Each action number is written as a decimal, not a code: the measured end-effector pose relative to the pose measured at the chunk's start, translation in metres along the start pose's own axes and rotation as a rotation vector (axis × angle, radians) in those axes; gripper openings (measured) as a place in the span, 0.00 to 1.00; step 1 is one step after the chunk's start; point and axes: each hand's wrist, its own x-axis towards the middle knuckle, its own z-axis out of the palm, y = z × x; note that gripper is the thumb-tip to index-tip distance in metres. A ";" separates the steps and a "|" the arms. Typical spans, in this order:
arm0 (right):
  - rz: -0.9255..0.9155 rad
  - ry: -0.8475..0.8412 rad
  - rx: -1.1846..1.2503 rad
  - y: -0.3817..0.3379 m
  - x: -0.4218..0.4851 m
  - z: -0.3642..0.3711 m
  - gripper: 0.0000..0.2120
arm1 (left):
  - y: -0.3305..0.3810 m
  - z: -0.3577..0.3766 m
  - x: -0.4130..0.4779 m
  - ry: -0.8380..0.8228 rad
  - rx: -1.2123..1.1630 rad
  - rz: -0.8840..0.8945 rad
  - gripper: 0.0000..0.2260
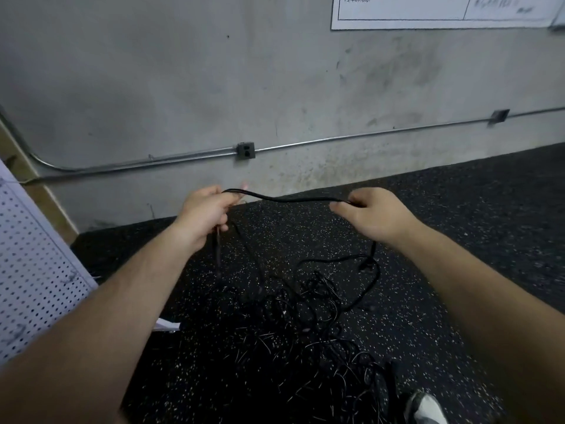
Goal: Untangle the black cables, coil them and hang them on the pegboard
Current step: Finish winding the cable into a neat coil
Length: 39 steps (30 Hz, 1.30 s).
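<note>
Head view: at centre frame, a person's left hand (204,215) curls round one black cable (293,198) while the right hand (376,215) pinches it further along, a short span sagging between them above the tangle (305,316) heaped on the speckled floor (458,240) at lower centre. Light, limp and smooth-jacketed, the cable looks apt to slip and snag, so a hold near a free end seems best. The white pegboard (33,270) shows at the left edge.

Cable pile (305,332) on floor (458,240), pegboard (33,270) left, wall (214,87) behind.
</note>
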 end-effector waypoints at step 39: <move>0.045 -0.204 1.117 -0.039 -0.003 0.018 0.13 | -0.004 0.090 -0.048 -0.217 0.112 0.152 0.14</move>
